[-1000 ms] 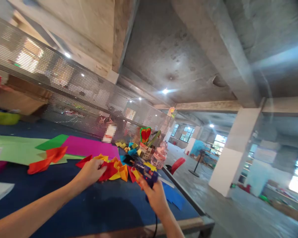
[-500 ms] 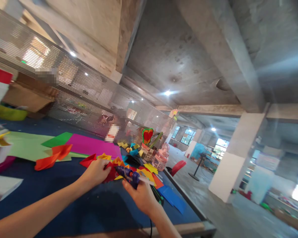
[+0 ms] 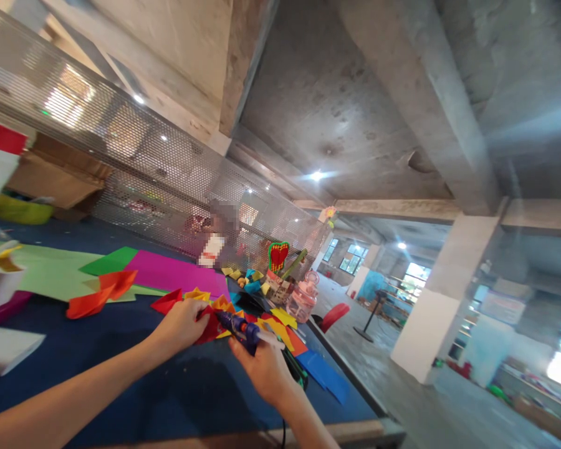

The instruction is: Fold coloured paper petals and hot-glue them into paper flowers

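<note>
In my right hand (image 3: 267, 369) is a dark blue glue gun (image 3: 241, 330), with a pale glue stick (image 3: 271, 338) poking out of its back end. Its nozzle points left, at a red folded paper piece (image 3: 208, 328) pinched in my left hand (image 3: 185, 323); whether the tip touches the paper I cannot tell. Yellow and orange folded pieces (image 3: 223, 304) lie just behind the red paper. Another red folded piece (image 3: 168, 301) rests beyond my left hand. Further left sits an orange-red folded paper (image 3: 101, 295).
Purple (image 3: 177, 272) and light green sheets (image 3: 51, 268) lie across the blue tabletop (image 3: 168, 393). Blue sheets (image 3: 321, 371) are near the right edge. A pink clear bottle (image 3: 303, 298) and a basket (image 3: 277, 289) stand at the back right. A mesh panel (image 3: 159, 187) borders the far side.
Both hands stay almost in place. The glue gun has tilted slightly, and its glue stick's rear end sits a little to the left of before. The view has shifted very slightly.
</note>
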The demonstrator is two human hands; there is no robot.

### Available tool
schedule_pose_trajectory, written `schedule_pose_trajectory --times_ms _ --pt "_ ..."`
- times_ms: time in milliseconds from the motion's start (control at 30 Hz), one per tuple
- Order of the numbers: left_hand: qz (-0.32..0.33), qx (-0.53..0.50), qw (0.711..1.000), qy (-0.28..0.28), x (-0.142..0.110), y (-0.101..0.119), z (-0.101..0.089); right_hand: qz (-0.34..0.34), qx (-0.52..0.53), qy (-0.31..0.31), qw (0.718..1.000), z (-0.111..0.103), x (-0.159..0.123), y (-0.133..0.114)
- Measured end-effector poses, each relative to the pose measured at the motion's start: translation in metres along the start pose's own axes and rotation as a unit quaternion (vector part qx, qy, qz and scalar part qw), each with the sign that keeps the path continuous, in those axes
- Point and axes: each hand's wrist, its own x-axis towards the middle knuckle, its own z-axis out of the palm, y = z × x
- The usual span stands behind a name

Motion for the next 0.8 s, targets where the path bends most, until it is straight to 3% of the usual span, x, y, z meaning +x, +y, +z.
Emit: schedule_pose_trajectory --times_ms 800 --pt "0.002 0.03 1.0 0.001 -0.0012 -0.0007 0.0012 -0.011 -0.02 -0.026 0.999 -0.0019 -0.0039 -0.0019"
